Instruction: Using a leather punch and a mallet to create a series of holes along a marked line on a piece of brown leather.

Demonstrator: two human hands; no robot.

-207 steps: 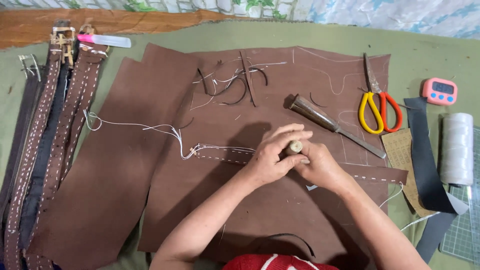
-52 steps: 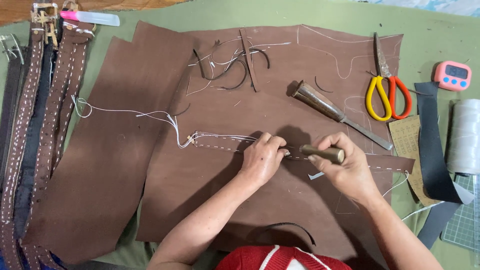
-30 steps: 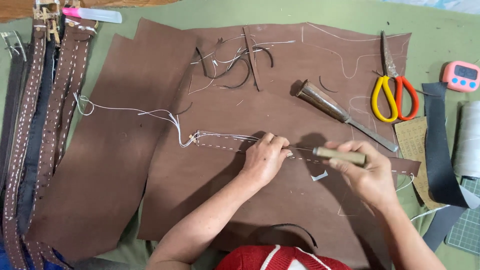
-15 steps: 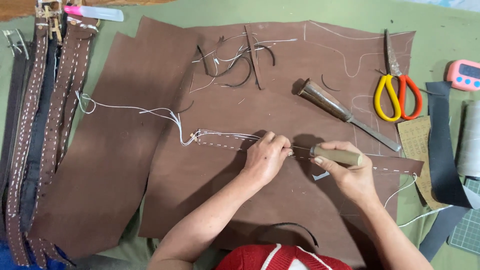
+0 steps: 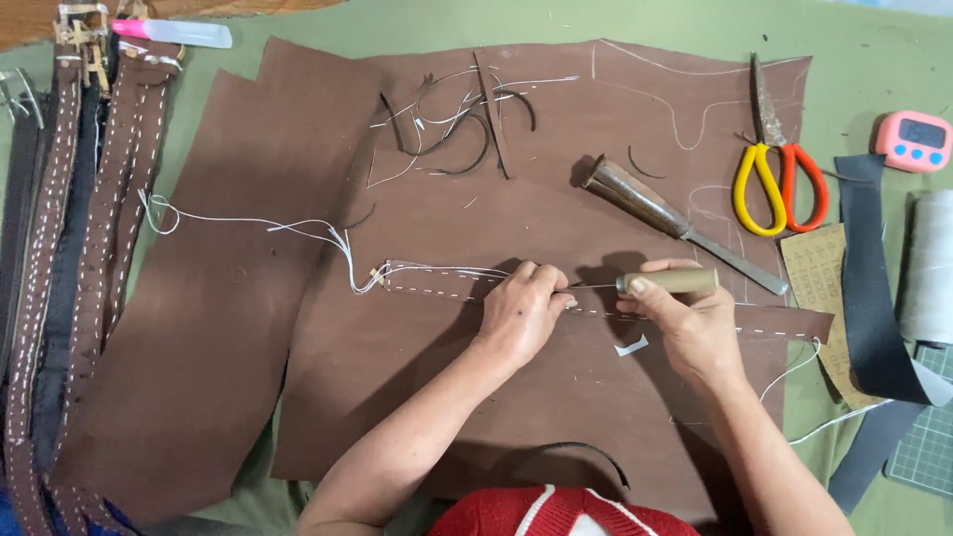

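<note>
Underneath, brown leather sheets (image 5: 328, 328) cover green cloth (image 5: 874, 60)

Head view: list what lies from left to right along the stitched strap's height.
Finished belts → loose white thread → left hand → awl in right hand → black strip → thread spool.

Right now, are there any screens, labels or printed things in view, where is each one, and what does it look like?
Small digital timer: far right on the green cloth, rounded pink case, dark screen, blue buttons.
Printed card: right of the brown leather sheet, under the scissors, tan, rows of small marks, partly covered by a dark strip.
Cutting mat: bottom right corner, green with a pale grid, mostly out of frame.
</note>
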